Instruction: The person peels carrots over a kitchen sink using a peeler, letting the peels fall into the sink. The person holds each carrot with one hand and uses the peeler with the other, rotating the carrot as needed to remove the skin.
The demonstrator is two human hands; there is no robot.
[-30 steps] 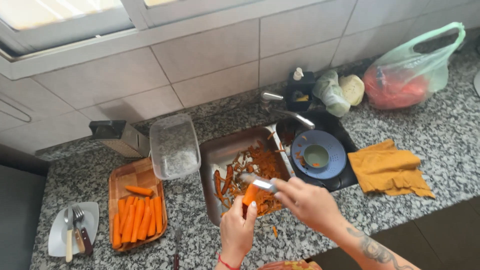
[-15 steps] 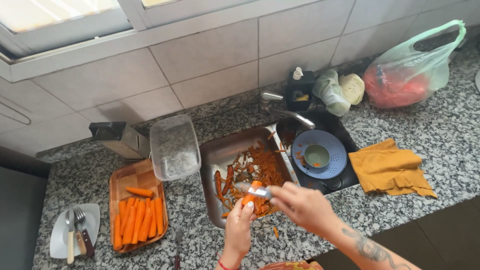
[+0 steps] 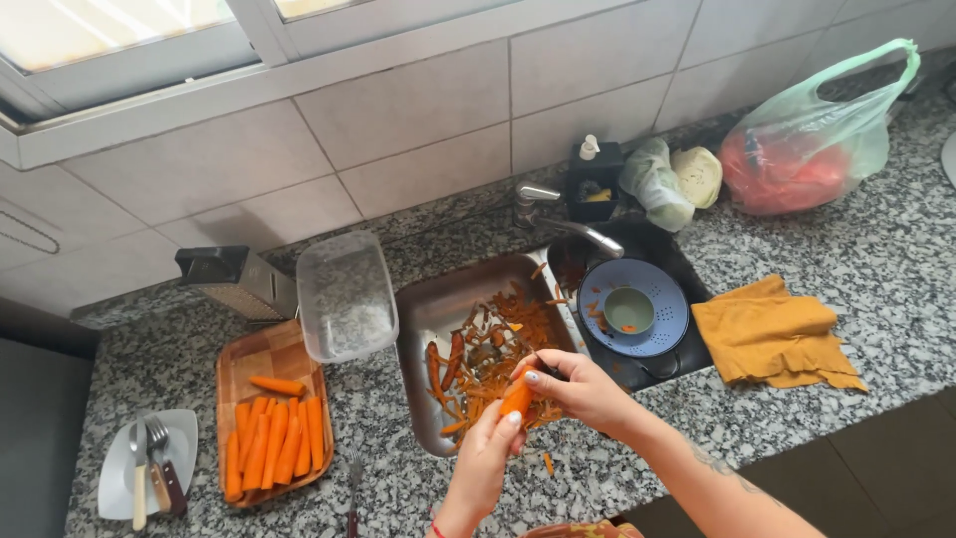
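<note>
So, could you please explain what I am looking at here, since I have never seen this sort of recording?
There is no machine here: one camera on a person's head looks down at their own two bare hands over a kitchen counter. The left hand holds a carrot, and the right hand works on it, its tool hidden. Peelings lie in a metal tray below. To the left, a wooden tray holds peeled carrots, beside a grater and a clear container. To the right are a blue colander and a yellow cloth.
</note>
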